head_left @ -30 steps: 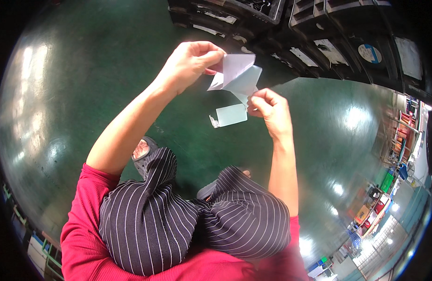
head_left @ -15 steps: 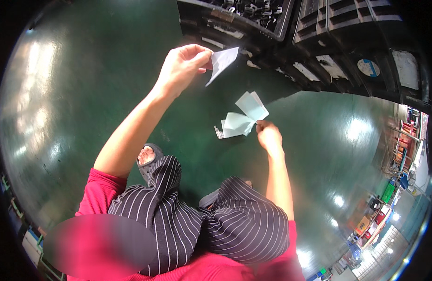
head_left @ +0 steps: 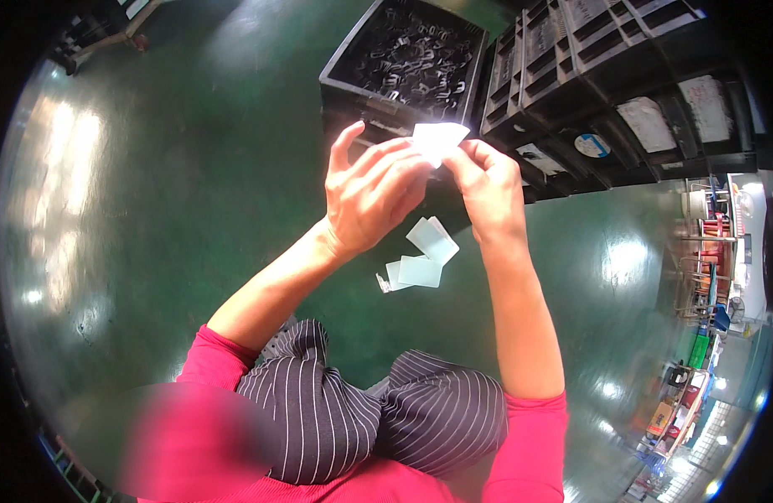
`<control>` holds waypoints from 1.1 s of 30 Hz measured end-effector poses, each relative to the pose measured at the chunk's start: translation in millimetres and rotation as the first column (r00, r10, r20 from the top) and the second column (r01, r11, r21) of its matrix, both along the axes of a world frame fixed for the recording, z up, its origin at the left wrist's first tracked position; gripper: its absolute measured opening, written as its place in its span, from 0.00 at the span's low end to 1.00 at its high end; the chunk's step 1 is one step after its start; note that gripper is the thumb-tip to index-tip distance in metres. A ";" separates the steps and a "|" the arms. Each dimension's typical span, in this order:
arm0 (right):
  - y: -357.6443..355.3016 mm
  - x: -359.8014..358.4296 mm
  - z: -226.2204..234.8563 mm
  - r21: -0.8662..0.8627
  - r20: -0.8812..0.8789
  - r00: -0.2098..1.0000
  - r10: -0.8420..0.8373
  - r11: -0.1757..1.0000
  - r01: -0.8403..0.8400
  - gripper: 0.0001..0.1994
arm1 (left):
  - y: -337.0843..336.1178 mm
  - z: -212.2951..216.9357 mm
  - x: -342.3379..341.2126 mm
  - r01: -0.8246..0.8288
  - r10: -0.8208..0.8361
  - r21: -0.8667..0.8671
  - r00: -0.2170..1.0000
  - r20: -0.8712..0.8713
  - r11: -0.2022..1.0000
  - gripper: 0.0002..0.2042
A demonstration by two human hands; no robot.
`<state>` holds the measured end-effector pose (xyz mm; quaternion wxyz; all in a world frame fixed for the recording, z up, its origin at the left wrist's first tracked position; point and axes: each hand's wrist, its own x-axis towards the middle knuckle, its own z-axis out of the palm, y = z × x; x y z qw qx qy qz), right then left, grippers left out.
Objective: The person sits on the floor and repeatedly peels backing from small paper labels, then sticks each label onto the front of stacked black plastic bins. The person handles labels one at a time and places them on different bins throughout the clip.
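Note:
A small white sheet of paper point(head_left: 439, 138), bright in the light, is held up in front of a black crate. My left hand point(head_left: 374, 193) grips its left side, back of the hand toward me, with the outermost finger raised. At the paper's lower right corner, my right hand point(head_left: 493, 189) pinches it between thumb and fingers. Below the hands, on the green floor, lie several pale paper sheets in two fanned groups, an upper one point(head_left: 433, 241) and a lower one point(head_left: 418, 271). Beside the lower group sits a small crumpled whitish scrap point(head_left: 383, 283).
The black crate point(head_left: 344, 80) holds many small black clip-like parts point(head_left: 420, 63). Right of it, larger black ribbed crates point(head_left: 600, 109) carry worn labels and a round blue-and-white sticker. My striped-trousered knees point(head_left: 441, 411) are bent close below. Shelves with goods point(head_left: 679, 402) stand far right.
My right hand has let go of the sheets on the floor and risen to the held paper. My left hand has moved right and down with it. The view has shifted, showing more of the crate.

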<state>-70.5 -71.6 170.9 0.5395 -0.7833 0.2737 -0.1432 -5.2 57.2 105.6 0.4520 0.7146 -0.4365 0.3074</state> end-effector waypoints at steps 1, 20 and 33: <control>0.8 -6.6 7.0 -0.036 0.030 0.999 -0.022 0.999 0.023 0.12 | 3.1 5.7 -1.3 0.067 -0.068 0.028 0.997 0.034 0.997 0.12; -97.9 -120.4 162.2 -0.379 0.346 0.938 -0.030 0.910 0.168 0.08 | -83.4 186.1 7.6 0.581 -0.694 -0.475 0.234 -0.681 0.662 0.04; -196.5 -101.3 200.1 -0.529 0.435 0.881 -0.185 0.740 0.416 0.11 | -190.8 241.0 -5.7 0.295 -0.366 -0.258 0.881 -0.299 0.920 0.07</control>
